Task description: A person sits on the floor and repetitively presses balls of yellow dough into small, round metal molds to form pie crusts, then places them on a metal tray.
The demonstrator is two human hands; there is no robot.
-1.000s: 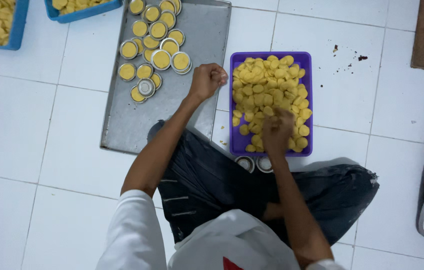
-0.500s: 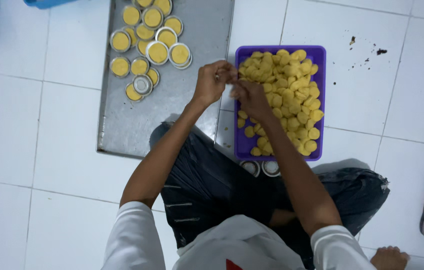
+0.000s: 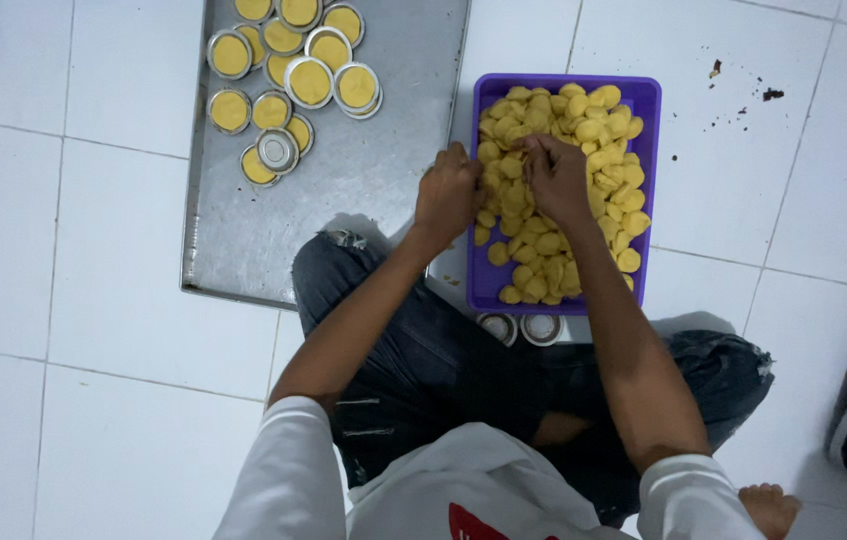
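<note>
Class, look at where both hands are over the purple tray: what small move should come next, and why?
Probably lift one yellow dough piece clear of the purple tray: the left hand and right hand meet over the pile, fingers pinching there, though the grip itself is hidden.

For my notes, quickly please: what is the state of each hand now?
Left hand: fingers curled at the edge of the purple tray; grip cannot be told.
Right hand: fingers bent among the yellow dough pieces; grip cannot be told.

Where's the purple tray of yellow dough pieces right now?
The purple tray sits on the white tiled floor, right of the metal baking sheet, with both hands over its left part.
</note>
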